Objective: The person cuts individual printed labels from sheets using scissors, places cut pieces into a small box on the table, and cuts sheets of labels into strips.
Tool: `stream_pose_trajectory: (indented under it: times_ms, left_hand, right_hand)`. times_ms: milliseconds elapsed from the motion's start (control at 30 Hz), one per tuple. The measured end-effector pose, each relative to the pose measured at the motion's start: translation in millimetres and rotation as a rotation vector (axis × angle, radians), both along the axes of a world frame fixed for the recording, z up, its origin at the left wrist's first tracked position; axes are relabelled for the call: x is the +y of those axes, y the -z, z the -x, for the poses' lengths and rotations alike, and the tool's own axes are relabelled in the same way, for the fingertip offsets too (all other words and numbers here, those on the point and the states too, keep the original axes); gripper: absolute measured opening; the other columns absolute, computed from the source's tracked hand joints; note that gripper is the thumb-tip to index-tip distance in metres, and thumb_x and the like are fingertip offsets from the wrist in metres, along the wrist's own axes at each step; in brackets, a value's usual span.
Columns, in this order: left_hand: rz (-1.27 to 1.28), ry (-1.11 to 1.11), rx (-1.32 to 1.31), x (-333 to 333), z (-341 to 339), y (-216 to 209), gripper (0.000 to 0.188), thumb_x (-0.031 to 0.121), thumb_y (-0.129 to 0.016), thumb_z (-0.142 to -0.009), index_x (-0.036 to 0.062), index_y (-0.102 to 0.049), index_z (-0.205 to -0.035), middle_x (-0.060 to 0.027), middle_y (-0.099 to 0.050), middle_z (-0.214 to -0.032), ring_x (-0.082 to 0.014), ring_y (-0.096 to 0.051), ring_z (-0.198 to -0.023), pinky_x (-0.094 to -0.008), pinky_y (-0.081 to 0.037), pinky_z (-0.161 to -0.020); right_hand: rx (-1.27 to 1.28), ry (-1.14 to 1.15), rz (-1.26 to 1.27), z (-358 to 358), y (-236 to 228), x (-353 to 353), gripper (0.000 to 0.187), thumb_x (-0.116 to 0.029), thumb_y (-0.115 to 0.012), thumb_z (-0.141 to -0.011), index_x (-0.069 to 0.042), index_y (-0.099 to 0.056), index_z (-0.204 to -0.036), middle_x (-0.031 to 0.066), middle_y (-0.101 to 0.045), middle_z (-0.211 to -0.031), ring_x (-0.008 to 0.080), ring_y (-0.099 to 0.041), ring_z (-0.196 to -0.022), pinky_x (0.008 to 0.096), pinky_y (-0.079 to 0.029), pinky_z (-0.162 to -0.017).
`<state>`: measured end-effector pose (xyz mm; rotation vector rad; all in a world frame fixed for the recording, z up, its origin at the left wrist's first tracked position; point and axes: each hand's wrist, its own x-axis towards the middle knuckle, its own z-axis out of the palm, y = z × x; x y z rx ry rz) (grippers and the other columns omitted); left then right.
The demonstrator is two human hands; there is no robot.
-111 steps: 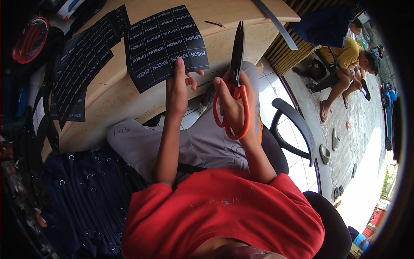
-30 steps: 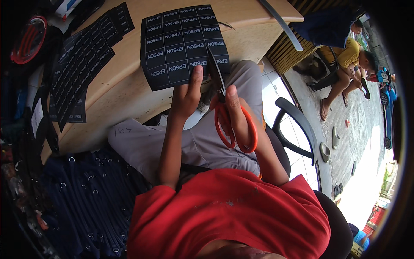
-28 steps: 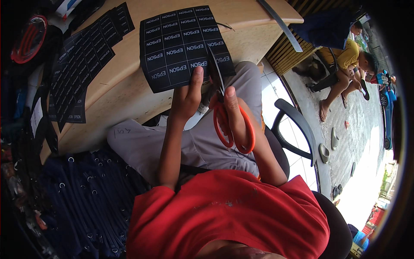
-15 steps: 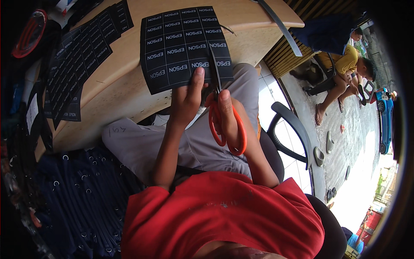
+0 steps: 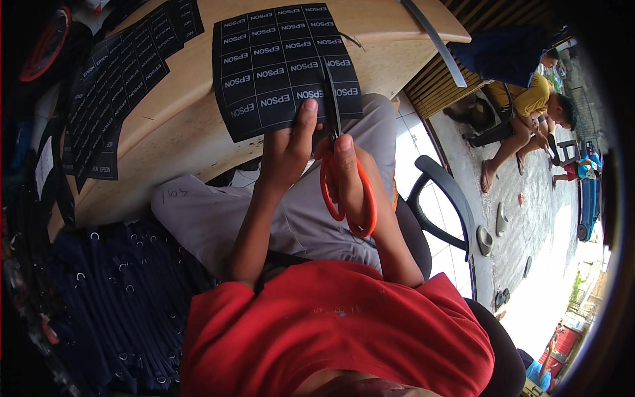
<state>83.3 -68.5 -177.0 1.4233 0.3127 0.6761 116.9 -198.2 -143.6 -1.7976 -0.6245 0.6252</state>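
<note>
Sheet (image 5: pixel 258 73) of thin black material, printed in a grid, held up in the air across the table (image 5: pixel 393 49) at its near edge, slightly longer going away from the body than across. Lying straight ahead of the left fingers, and ahead and to the left of the right ones. Nearer of the two: left hand (image 5: pixel 289 149), pinching the near edge, thumb (image 5: pixel 309 111) flat on top, other fingers mostly hidden underneath. Right hand (image 5: pixel 354 178) just short of that same edge, wrapped around the red handles of scissors (image 5: pixel 369 221). Blades (image 5: pixel 334 99) pointing away from the body, tips leaning a little left, crossing the near edge to the right of the left thumb, close along the printed line beside the right-hand column. Gap between blades: cannot tell. Farther out, other printed sheets (image 5: pixel 122 83) at the table's left end; flat strip (image 5: pixel 436 43) jutting past the near edge by the right corner.
</note>
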Motion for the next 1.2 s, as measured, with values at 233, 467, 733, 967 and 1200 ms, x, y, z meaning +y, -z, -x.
stream_pose_trajectory:
  times_ms: [233,467,733,967,1200]
  left_hand:
    - [-0.018,-0.020,-0.023,1,1,1,0.032,0.032,-0.051,-0.100,0.0022,-0.060,-0.106,-0.0012,-0.058,-0.090,-0.0079,-0.053,-0.077,-0.0243,-0.045,-0.070]
    - [-0.001,-0.023,0.018,2,3,0,0.033,0.033,-0.052,-0.100,0.0022,-0.061,-0.105,-0.0013,-0.059,-0.091,-0.0082,-0.053,-0.076,-0.0246,-0.046,-0.069]
    - [-0.011,-0.027,-0.006,3,3,2,0.033,0.034,-0.054,-0.099,0.0024,-0.061,-0.106,-0.0011,-0.059,-0.090,-0.0083,-0.053,-0.076,-0.0244,-0.046,-0.069]
    - [0.185,-0.014,0.094,6,8,-6,0.030,0.033,-0.055,-0.098,0.0033,-0.060,-0.102,0.0009,-0.058,-0.087,-0.0075,-0.056,-0.073,-0.0231,-0.048,-0.065]
    - [0.174,0.003,0.084,4,7,-6,0.029,0.036,-0.057,-0.096,0.0082,-0.062,-0.103,0.0033,-0.058,-0.086,-0.0032,-0.051,-0.070,-0.0186,-0.043,-0.062]
  right_hand:
    - [0.008,-0.012,-0.001,1,-1,1,0.060,-0.048,-0.030,-0.103,0.004,-0.055,-0.088,0.0189,-0.055,-0.065,0.0367,-0.055,-0.061,0.0404,-0.043,-0.062]
    - [0.003,-0.003,-0.031,3,-2,2,0.061,-0.047,-0.030,-0.103,0.006,-0.057,-0.090,0.0194,-0.057,-0.066,0.0367,-0.056,-0.062,0.0398,-0.044,-0.062]
    - [-0.043,0.020,-0.039,3,-1,4,0.064,-0.049,-0.029,-0.103,0.007,-0.058,-0.089,0.0212,-0.058,-0.067,0.0383,-0.057,-0.064,0.0403,-0.045,-0.064]
    - [-0.055,0.006,-0.035,5,2,4,0.067,-0.052,-0.028,-0.102,0.007,-0.058,-0.091,0.0216,-0.058,-0.068,0.0387,-0.059,-0.066,0.0409,-0.045,-0.066]
    - [-0.073,-0.010,-0.059,6,-2,4,0.066,-0.052,-0.027,-0.102,0.006,-0.057,-0.092,0.0210,-0.059,-0.069,0.0391,-0.059,-0.066,0.0412,-0.045,-0.066]
